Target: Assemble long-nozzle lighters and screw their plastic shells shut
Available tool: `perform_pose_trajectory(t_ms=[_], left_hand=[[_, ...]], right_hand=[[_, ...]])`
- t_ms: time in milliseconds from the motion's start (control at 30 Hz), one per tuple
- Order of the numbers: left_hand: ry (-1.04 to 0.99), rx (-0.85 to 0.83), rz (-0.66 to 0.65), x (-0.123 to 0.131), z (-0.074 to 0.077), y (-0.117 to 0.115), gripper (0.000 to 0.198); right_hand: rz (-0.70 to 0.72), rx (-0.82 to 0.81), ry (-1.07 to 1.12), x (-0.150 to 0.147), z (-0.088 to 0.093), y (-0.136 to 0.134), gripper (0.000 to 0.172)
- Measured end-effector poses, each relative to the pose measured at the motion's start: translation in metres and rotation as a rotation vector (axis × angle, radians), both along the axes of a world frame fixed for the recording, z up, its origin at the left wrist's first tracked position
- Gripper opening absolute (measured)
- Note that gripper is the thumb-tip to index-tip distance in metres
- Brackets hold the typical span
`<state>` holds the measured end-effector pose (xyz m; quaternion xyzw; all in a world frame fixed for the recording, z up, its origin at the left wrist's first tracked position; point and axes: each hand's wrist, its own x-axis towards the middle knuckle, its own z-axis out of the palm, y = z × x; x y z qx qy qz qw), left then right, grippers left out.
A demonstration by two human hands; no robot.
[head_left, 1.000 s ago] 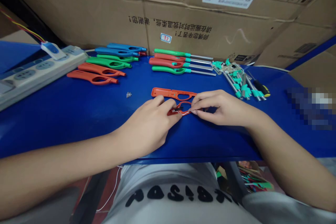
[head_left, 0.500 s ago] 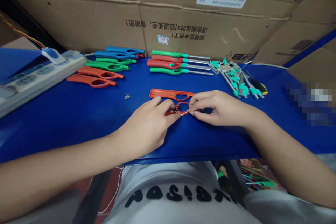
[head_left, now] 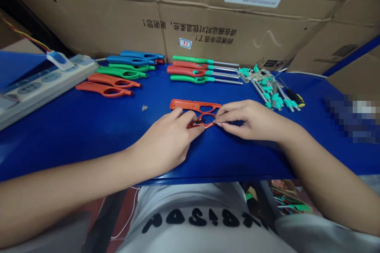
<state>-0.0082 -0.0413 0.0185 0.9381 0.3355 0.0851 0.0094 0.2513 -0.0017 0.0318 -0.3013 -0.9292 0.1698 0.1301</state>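
My left hand point(head_left: 170, 138) is closed around the handle end of an orange lighter shell half point(head_left: 211, 115), close above the blue table. A dark part and a thin white wire show inside this shell by the finger loop. My right hand point(head_left: 247, 120) pinches at the right end of the same shell, beside the wire; its fingertips hide what exactly is between them. Just behind lies a second orange shell half point(head_left: 185, 104), inner side up, its right end partly covered by my right fingers. A small pile of screws point(head_left: 144, 107) rests to the left.
Blue, green and orange lighter shells point(head_left: 108, 90) lie at the back left beside a white power strip point(head_left: 44, 81). Several lighters with metal tubes point(head_left: 196, 72) sit at the back middle. Metal tubes with green parts point(head_left: 271, 91) and a screwdriver point(head_left: 296, 97) lie right. Cardboard point(head_left: 118, 19) stands behind.
Both hands keep their grip on the orange shell, with only a slight shift of the fingers. The whole view has moved a little.
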Motion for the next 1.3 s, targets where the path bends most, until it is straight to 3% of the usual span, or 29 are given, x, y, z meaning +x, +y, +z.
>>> perform_pose_trajectory(t_ms=[600,867,1133,1300], left_hand=[[0.004,0.001,0.020,-0.0005,-0.0007,-0.0005,0.042],[-0.003,-0.008,0.026,0.0009,0.0011,0.0001,0.043],[-0.010,-0.019,0.025,0.0002,0.0011,0.0004,0.044],[-0.049,-0.004,0.015,-0.0029,-0.0044,0.0069,0.045]], right_hand=[[-0.004,0.117,-0.125,-0.0063,0.0037,-0.0081,0.021],[0.023,0.007,0.000,-0.0005,0.0011,0.0007,0.023],[0.009,0.029,-0.061,-0.0035,0.0027,-0.0034,0.023],[0.032,0.026,0.011,-0.0005,0.0053,-0.0021,0.027]])
